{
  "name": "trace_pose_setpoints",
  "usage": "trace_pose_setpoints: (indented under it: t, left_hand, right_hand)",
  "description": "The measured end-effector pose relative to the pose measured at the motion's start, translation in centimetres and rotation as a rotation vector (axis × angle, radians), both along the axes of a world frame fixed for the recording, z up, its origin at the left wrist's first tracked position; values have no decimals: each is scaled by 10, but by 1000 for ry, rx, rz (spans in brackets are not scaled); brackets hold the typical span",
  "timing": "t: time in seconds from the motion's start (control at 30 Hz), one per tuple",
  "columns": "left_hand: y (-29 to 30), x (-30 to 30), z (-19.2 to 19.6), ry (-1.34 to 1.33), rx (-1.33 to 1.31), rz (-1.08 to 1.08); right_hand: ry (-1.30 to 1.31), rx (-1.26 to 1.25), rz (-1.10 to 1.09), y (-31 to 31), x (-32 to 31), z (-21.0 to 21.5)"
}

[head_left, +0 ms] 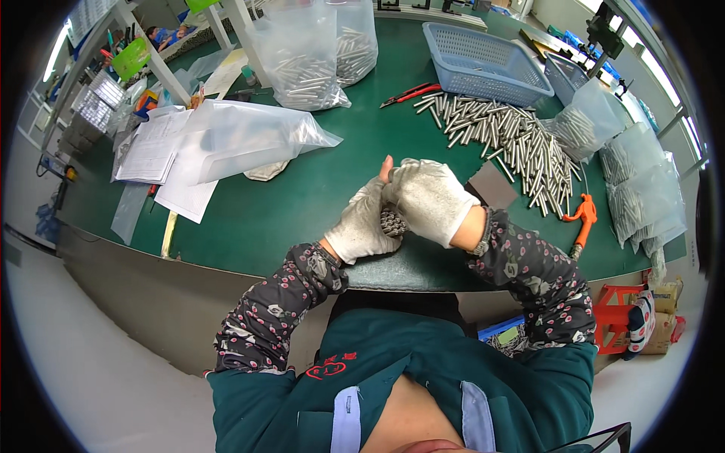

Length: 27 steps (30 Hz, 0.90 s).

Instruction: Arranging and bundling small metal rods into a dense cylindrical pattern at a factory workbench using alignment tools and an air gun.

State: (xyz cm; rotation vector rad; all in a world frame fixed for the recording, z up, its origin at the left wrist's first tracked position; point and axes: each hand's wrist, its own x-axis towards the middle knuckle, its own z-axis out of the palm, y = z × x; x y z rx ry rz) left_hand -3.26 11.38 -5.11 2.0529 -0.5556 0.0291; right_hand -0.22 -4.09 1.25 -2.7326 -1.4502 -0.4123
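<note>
Between our gloved hands, above the green table's [302, 204] near edge, is a bundle [392, 223] of rods. Our left hand [362, 226] cups it; our right hand [430, 196] curls beside it, its grip hidden.

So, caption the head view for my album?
White-gloved left hand holding bundled grey metal rods against white-gloved right hand, near loose silver metal rods on a green tabletop.

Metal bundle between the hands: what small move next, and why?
I'd probably firm the left hand around the metal bundle before lifting the right hand: many separate ends show between the hands with no tie visible, so pieces might slip.
</note>
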Motion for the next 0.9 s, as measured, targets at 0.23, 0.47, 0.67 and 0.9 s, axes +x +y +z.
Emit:
trace_pose_setpoints:
  t: [0.23,0.47,0.67,0.9]
  left_hand:
    - [2,8,4,45,161,-68]
    - [3,8,9,29,94,-75]
    - [2,0,10,34,122,-68]
    - [4,-2,10,87,93,-187]
  right_hand:
    - [249,198,-24,-17,2,25]
    - [444,644,-171,-51,50,47]
    - [440,1028,-814,-120,172,46]
    - [266,970,-930,-149,212,24]
